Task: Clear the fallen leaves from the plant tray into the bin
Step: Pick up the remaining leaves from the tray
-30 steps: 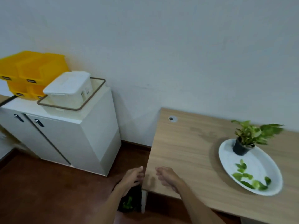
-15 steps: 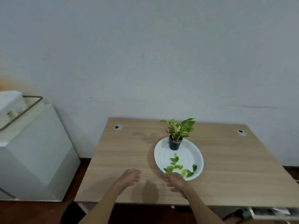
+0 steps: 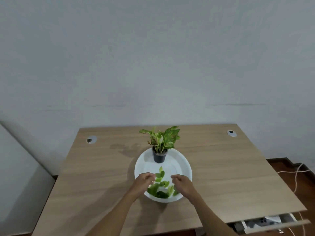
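1. With loose leaves (image 3: 159, 188) piled on the near half of the white tray (image 3: 185, 165), we'd cup inward, sparing the potted plant (image 3: 160, 147).
2. Left hand (image 3: 142, 183) and right hand (image 3: 182, 183): half-curled, holding nothing.
3. Half a second ago both hovered short of the tray; now they flank the leaves. Bin unseen.

The desk (image 3: 221, 176) looks like light wood-grain laminate, pretty matt, smooth, with the grain running sideways. Two cable holes have plastic-looking grey rings (image 3: 91, 139). The plant tray (image 3: 183, 161) is white, looks like smooth plastic with a slight sheen and faint moulded rings. The pot (image 3: 159, 157) is black, plastic by the look of it, a bit glossy. Fallen leaves (image 3: 157, 189) are soft green and slightly shiny. The wall (image 3: 153, 65) is flat matt paint with a few scuffs. Floor (image 3: 289, 167) at the right looks like dark reddish wood.
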### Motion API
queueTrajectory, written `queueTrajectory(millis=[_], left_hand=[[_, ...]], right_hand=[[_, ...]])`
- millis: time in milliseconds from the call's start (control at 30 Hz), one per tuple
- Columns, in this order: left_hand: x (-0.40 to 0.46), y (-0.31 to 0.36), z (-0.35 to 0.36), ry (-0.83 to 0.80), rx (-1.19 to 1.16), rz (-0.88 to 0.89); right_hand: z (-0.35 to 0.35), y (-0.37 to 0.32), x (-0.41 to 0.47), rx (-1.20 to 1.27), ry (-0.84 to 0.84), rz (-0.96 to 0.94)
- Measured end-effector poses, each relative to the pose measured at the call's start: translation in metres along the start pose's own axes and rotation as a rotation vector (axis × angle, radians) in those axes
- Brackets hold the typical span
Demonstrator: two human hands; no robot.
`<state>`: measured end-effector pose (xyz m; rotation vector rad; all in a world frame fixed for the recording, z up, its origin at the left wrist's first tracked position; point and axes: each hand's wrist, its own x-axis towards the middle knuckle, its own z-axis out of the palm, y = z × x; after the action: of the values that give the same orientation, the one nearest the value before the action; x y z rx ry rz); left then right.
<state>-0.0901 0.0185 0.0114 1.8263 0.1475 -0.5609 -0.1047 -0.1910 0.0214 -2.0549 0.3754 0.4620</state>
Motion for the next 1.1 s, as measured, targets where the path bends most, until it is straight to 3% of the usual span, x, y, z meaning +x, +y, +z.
queueTrajectory(millis=[167,333,533,700,833,1033,1100], left_hand=[[0.032,-0.003,0.007,0.059,0.090,0.030],[0.048,-0.019,0.011,0.263,0.168,0.073],[0.053,-0.043,0.015,0.459,0.297,0.157],[0.055,-0.058,0.026,0.431,0.330,0.114],[0.054,-0.054,0.026,0.471,0.251,0.121],[0.054,-0.055,0.022,0.463,0.217,0.110],[0.055,-0.055,0.022,0.471,0.219,0.119]], right_hand=[[0.008,-0.003,0.033,-0.199,-0.013,-0.119],[0.018,-0.003,0.061,-0.374,-0.054,-0.239],[0.030,0.001,0.097,-0.614,-0.216,-0.373],[0.044,0.021,0.084,-0.869,-0.354,-0.538],[0.039,0.036,0.057,-0.901,-0.380,-0.592],[0.030,0.010,0.065,-0.735,-0.209,-0.610],[0.034,0.003,0.073,-0.759,-0.231,-0.588]])
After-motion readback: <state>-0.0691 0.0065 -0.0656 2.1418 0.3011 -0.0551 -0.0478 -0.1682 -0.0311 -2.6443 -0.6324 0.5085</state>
